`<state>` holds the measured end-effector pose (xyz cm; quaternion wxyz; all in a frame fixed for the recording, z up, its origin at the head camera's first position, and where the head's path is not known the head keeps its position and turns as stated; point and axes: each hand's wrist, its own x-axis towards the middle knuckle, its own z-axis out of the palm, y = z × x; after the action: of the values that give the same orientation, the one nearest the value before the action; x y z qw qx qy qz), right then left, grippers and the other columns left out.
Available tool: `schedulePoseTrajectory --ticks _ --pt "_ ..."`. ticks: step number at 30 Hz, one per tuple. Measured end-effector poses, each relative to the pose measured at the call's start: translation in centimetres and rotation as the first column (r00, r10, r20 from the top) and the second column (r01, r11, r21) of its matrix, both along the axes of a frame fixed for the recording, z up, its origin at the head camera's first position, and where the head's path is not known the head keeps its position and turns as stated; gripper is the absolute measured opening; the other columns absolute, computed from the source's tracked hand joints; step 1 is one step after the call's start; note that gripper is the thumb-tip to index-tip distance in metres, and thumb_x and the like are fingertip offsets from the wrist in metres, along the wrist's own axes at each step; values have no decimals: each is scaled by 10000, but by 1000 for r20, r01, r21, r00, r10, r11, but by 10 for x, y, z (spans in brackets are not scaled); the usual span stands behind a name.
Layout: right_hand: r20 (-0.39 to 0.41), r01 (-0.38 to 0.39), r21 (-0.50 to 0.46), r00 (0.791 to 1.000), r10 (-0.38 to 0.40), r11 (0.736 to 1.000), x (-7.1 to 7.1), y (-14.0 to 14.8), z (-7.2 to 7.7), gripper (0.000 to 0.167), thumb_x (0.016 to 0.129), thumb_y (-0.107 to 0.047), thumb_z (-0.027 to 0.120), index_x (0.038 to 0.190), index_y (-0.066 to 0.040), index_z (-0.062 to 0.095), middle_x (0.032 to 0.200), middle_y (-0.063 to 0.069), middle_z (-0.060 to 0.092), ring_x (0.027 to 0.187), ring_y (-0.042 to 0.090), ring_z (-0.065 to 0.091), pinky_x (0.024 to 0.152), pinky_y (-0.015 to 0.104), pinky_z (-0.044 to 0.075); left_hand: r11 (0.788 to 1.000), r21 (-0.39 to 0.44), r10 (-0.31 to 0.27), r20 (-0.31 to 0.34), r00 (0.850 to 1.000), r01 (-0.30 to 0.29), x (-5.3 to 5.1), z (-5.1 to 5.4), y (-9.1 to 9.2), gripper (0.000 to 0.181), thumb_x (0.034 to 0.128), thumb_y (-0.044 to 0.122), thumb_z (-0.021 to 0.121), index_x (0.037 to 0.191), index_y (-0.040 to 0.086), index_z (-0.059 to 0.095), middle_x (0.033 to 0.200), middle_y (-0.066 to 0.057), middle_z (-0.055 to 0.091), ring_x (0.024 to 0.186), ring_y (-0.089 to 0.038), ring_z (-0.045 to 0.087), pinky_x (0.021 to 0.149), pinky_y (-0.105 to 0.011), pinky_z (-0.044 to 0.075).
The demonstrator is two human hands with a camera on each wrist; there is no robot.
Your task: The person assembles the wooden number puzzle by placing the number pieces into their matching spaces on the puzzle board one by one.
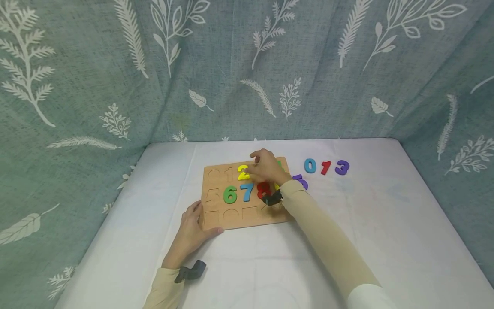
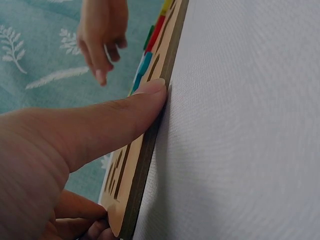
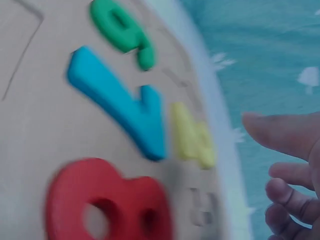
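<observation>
My left hand (image 1: 194, 234) holds the near-left corner of a wooden number puzzle board (image 1: 216, 216); its thumb (image 2: 142, 102) lies over the front edge, fingers against the left side. My right hand (image 1: 267, 166) hovers over the board's far part beside the yellow number 2 (image 3: 190, 137), its fingers loosely bent with nothing between them. In the board's middle row sit the green number 6 (image 1: 230, 195), the blue number 7 (image 3: 115, 100) and the red number 8 (image 3: 100, 200). A green piece (image 1: 279, 163) and a yellow piece (image 1: 276, 186) are mostly hidden by the right arm.
On the white table (image 1: 386, 240), right of the board, lie a blue number 0 (image 1: 310, 165), a red number 1 (image 1: 326, 167) and a purple number 3 (image 1: 342, 167). A purple piece (image 1: 302, 183), partly hidden, lies nearer the board. A patterned curtain (image 1: 231, 86) stands behind.
</observation>
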<state>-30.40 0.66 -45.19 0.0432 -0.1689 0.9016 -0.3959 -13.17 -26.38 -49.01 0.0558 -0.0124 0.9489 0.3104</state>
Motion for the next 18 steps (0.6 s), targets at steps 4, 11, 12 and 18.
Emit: schedulePoseTrajectory --ticks 4,11,12,18 --pt "-25 31 -55 999 -32 998 5 19 20 556 914 -294 796 1377 -28 639 1155 184 629 949 256 512 751 322 453 1000 0 1 -1 1000 -1 -1 0 0 1186 776 497 888 1616 -37 243 1681 -229 229 1546 -447 249 1229 -616 336" --pt "-74 109 -89 991 -115 990 16 72 43 528 943 -302 766 1395 -65 631 1190 196 627 1090 337 554 885 434 511 1000 -4 0 -3 1000 0 0 2 0 1188 780 505 882 1613 -49 240 1679 -240 228 1545 -455 247 1229 -622 330" --pt "-77 126 -90 988 -133 988 18 81 45 533 943 -305 765 1402 -70 626 1205 204 626 1115 352 557 905 452 515 1000 -2 -1 -2 1000 1 0 2 0 1190 781 505 881 1613 -51 237 1680 -241 224 1547 -456 243 1231 -623 326" --pt "-123 237 -121 960 -252 964 30 142 44 559 946 -309 758 1425 -66 606 1229 229 611 1157 381 547 928 505 515 1000 10 -6 0 1000 6 1 1 -2 1202 779 519 878 1619 -41 225 1682 -239 218 1548 -453 238 1240 -619 315"
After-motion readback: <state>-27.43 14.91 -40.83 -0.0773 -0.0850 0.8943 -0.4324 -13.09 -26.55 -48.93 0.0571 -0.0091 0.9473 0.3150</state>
